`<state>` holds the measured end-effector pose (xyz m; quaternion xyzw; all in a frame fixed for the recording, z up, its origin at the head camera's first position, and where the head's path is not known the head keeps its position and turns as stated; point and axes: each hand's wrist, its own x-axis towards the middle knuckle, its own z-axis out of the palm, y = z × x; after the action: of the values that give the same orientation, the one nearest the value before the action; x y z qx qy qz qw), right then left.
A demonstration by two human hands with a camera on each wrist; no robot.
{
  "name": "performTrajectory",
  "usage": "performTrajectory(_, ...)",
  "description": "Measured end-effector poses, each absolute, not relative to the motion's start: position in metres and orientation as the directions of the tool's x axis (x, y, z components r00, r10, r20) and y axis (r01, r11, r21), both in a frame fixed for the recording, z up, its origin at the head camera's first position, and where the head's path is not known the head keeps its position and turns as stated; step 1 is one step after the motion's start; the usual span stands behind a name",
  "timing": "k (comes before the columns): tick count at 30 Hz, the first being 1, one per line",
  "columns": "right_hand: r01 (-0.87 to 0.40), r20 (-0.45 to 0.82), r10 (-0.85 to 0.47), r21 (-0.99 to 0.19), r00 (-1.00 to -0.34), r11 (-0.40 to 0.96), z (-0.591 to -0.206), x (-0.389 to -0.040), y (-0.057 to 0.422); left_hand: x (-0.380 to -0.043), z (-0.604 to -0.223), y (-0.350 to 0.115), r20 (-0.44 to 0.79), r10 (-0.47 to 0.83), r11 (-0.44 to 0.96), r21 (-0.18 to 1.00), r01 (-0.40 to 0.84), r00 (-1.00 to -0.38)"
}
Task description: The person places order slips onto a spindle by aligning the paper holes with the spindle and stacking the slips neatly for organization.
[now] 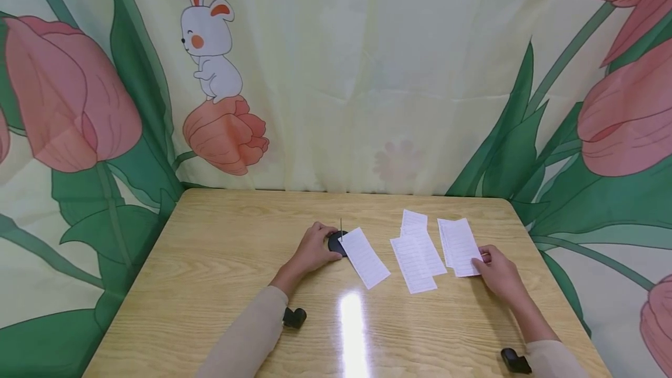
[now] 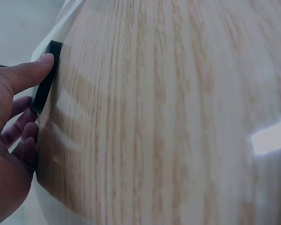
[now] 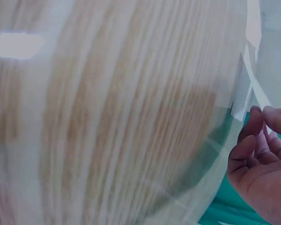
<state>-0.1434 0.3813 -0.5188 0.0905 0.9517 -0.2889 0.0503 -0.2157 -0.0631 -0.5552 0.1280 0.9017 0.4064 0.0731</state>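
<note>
My left hand (image 1: 314, 249) grips the round black base (image 1: 334, 244) of a paper spike, whose thin upright rod shows in the head view. The left wrist view shows the thumb on the edge of the black base (image 2: 48, 82). One printed paper slip (image 1: 366, 259) has its top corner at the spike; whether the rod passes through it I cannot tell. On the right, my right hand (image 1: 500, 274) pinches the lower corner of a slip (image 1: 463, 247) that overlaps another. In the right wrist view, thumb and finger hold the slip (image 3: 256, 86), its edge raised off the table.
Between the hands lie several overlapping slips (image 1: 415, 264) on the wooden table (image 1: 236, 232). A printed curtain (image 1: 336, 74) hangs behind the table's far edge. Bright light reflects off the table's front middle.
</note>
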Motion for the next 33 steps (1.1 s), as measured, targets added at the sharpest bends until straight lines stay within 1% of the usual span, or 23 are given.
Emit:
performTrajectory(14,0.152,-0.069,0.137,-0.548,-0.988,0.822,-0.502,-0.145,0.387,-0.217,-0.556,-0.062,-0.041,0.290,0.643,0.748,0.163,-0.956)
performTrajectory(24,0.073,-0.029,0.069,-0.572,-0.997,0.817,-0.482,-0.155,0.379,-0.218,-0.557,-0.062,-0.041,0.284,0.644,0.748,0.159,-0.958)
performTrajectory(33,0.006,0.002,0.009,-0.609,-1.000,0.793,-0.468,-0.161,0.360,-0.217,-0.556,-0.061,-0.045,0.287,0.646,0.747,0.158,-0.957)
